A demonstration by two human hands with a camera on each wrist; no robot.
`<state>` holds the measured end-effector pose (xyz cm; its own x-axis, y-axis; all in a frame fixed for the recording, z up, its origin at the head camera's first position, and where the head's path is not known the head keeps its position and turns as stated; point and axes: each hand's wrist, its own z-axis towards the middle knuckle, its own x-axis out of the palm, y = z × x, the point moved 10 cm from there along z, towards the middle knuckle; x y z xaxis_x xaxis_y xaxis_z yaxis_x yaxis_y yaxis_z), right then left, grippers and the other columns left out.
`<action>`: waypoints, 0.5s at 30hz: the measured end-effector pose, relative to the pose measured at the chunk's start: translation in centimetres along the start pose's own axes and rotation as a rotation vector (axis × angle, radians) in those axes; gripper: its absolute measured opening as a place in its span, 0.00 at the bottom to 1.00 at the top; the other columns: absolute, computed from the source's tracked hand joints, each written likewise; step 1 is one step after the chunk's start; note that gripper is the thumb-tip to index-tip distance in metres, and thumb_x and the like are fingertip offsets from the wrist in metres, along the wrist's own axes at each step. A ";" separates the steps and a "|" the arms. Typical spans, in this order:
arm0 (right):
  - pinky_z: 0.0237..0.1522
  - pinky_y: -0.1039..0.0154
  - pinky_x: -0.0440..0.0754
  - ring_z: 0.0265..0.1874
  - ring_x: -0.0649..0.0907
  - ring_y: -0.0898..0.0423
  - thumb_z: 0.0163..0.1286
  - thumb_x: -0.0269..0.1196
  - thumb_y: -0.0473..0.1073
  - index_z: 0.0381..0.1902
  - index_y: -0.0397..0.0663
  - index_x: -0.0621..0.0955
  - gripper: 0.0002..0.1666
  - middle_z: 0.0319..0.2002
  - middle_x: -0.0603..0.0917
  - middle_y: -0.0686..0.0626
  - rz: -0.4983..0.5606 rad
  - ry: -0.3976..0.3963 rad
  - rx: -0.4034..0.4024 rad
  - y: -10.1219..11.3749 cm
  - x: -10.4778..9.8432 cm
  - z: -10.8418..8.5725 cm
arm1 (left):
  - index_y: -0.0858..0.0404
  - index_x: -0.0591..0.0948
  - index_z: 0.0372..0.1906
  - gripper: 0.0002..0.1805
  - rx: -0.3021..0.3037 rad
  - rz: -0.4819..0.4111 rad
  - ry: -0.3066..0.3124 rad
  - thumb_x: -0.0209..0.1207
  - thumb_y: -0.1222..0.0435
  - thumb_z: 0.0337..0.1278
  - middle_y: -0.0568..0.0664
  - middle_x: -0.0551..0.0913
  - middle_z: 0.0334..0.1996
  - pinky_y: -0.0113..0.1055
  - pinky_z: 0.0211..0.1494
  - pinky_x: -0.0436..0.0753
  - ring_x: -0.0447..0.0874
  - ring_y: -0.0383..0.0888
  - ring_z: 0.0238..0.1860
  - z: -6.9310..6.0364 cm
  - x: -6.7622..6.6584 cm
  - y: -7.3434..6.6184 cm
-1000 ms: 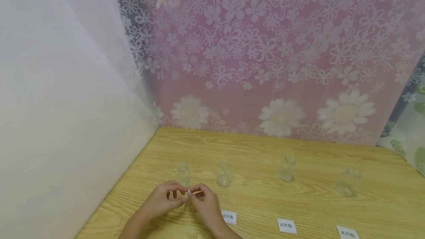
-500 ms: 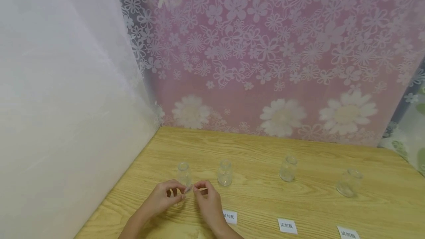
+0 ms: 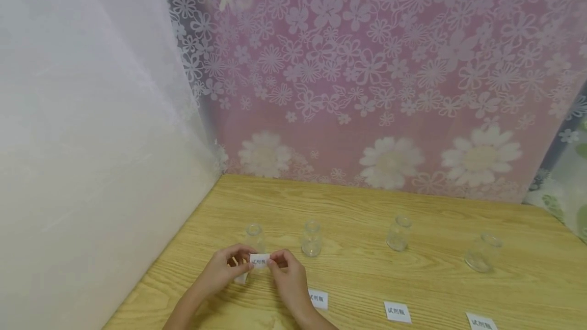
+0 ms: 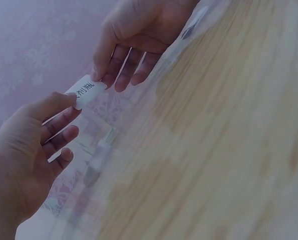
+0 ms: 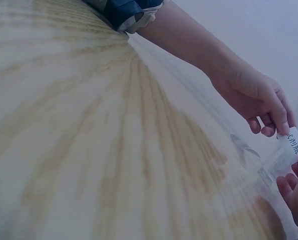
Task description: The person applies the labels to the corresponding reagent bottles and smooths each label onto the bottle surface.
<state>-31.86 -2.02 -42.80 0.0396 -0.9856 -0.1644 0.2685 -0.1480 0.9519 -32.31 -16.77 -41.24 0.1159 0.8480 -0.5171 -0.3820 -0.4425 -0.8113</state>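
A small white label with black printed characters is stretched between both hands, its print facing up toward the head camera. My left hand pinches its left end between thumb and index finger. At the other end, the thumb and index finger of my right hand pinch it, as the left wrist view also shows for the label. Just behind the label stands a clear glass bottle, its lower part hidden. Below my left fingers shows a white scrap; whether they hold it I cannot tell.
More clear glass bottles stand in a row to the right on the wood-grain table. Three white printed labels lie nearer the front edge, the leftmost beside my right wrist. A white sheet hangs along the left side.
The hands were together at a small white piece, then drew slightly apart. The label has turned so its printed face shows, and my right fingers now pinch its right end. A white scrap has appeared.
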 end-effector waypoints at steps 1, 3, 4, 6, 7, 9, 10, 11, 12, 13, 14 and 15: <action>0.27 0.68 0.77 0.30 0.77 0.57 0.63 0.61 0.38 0.34 0.42 0.78 0.05 0.31 0.79 0.52 -0.009 -0.005 -0.003 0.0 0.0 0.0 | 0.62 0.79 0.42 0.11 -0.004 -0.008 -0.009 0.62 0.64 0.54 0.44 0.78 0.30 0.31 0.32 0.73 0.72 0.40 0.32 0.0 -0.1 0.1; 0.31 0.67 0.77 0.32 0.77 0.57 0.63 0.61 0.39 0.34 0.43 0.78 0.05 0.31 0.79 0.53 -0.029 -0.010 -0.010 0.1 0.0 0.1 | 0.62 0.77 0.39 0.10 -0.011 -0.014 -0.027 0.62 0.63 0.55 0.45 0.78 0.30 0.31 0.33 0.73 0.73 0.40 0.32 0.0 -0.2 0.2; 0.32 0.66 0.76 0.33 0.77 0.57 0.63 0.61 0.39 0.34 0.43 0.78 0.04 0.31 0.79 0.54 -0.040 -0.011 -0.015 0.2 0.0 0.2 | 0.62 0.76 0.38 0.09 -0.016 -0.015 -0.035 0.62 0.63 0.55 0.45 0.77 0.30 0.31 0.33 0.73 0.73 0.41 0.32 0.0 -0.3 0.3; 0.34 0.66 0.75 0.34 0.77 0.57 0.63 0.62 0.39 0.34 0.44 0.78 0.04 0.31 0.79 0.54 -0.053 -0.011 -0.024 0.3 0.1 0.3 | 0.62 0.75 0.35 0.09 -0.031 -0.012 -0.054 0.62 0.62 0.55 0.45 0.77 0.29 0.31 0.33 0.73 0.73 0.41 0.32 0.0 -0.5 0.5; 0.34 0.65 0.75 0.34 0.77 0.57 0.63 0.61 0.39 0.34 0.44 0.78 0.04 0.31 0.79 0.55 -0.057 -0.010 -0.026 0.3 0.1 0.3 | 0.62 0.75 0.35 0.09 -0.034 -0.012 -0.063 0.62 0.62 0.55 0.45 0.77 0.29 0.31 0.33 0.73 0.73 0.41 0.32 0.0 -0.6 0.6; 0.35 0.65 0.75 0.35 0.77 0.56 0.63 0.61 0.40 0.34 0.45 0.78 0.04 0.33 0.78 0.54 -0.059 0.000 -0.026 0.3 0.3 0.5 | 0.62 0.76 0.34 0.09 -0.038 -0.004 -0.082 0.62 0.62 0.54 0.45 0.78 0.29 0.31 0.33 0.73 0.73 0.41 0.32 0.1 -0.8 0.9; 0.35 0.65 0.75 0.36 0.77 0.56 0.63 0.61 0.40 0.34 0.45 0.78 0.05 0.34 0.78 0.54 -0.062 0.003 -0.028 0.4 0.3 0.5 | 0.62 0.76 0.35 0.09 -0.040 -0.005 -0.088 0.63 0.62 0.54 0.45 0.78 0.29 0.31 0.32 0.73 0.73 0.41 0.32 0.1 -0.8 1.0; 0.35 0.64 0.75 0.37 0.76 0.55 0.64 0.61 0.40 0.35 0.44 0.78 0.05 0.35 0.77 0.54 -0.063 0.011 -0.028 0.4 0.4 0.6 | 0.62 0.76 0.35 0.09 -0.043 -0.002 -0.094 0.63 0.62 0.54 0.45 0.78 0.29 0.31 0.33 0.73 0.73 0.41 0.32 0.1 -0.9 1.1; 0.36 0.63 0.75 0.39 0.76 0.54 0.64 0.61 0.40 0.35 0.44 0.77 0.05 0.36 0.76 0.53 -0.063 0.018 -0.026 0.4 0.5 0.6 | 0.62 0.77 0.35 0.09 -0.042 -0.001 -0.099 0.63 0.62 0.53 0.45 0.78 0.29 0.31 0.33 0.73 0.73 0.42 0.32 0.1 -1.0 1.2; 0.38 0.61 0.75 0.40 0.75 0.54 0.64 0.61 0.40 0.35 0.44 0.77 0.05 0.37 0.76 0.53 -0.066 0.024 -0.026 0.4 0.6 0.7 | 0.62 0.77 0.35 0.09 -0.040 -0.002 -0.102 0.63 0.62 0.53 0.45 0.78 0.29 0.32 0.33 0.73 0.73 0.42 0.32 0.2 -1.1 1.3; 0.40 0.58 0.75 0.42 0.75 0.53 0.64 0.60 0.40 0.35 0.44 0.77 0.05 0.38 0.75 0.52 -0.067 0.030 -0.028 0.5 0.7 0.7 | 0.62 0.77 0.35 0.09 -0.040 -0.004 -0.103 0.63 0.62 0.53 0.45 0.78 0.29 0.32 0.33 0.73 0.73 0.42 0.32 0.2 -1.1 1.4; 0.42 0.56 0.74 0.43 0.74 0.52 0.64 0.60 0.40 0.35 0.44 0.77 0.05 0.39 0.74 0.51 -0.068 0.035 -0.031 0.5 0.7 0.8 | 0.62 0.77 0.35 0.09 -0.039 -0.007 -0.106 0.63 0.62 0.53 0.46 0.78 0.29 0.32 0.34 0.73 0.73 0.42 0.32 0.2 -1.1 1.5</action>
<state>-32.43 -2.89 -42.26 0.0535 -0.9699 -0.2375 0.3010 -0.2112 0.9300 -33.23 -18.31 -41.83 0.0207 0.8764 -0.4811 -0.3448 -0.4454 -0.8263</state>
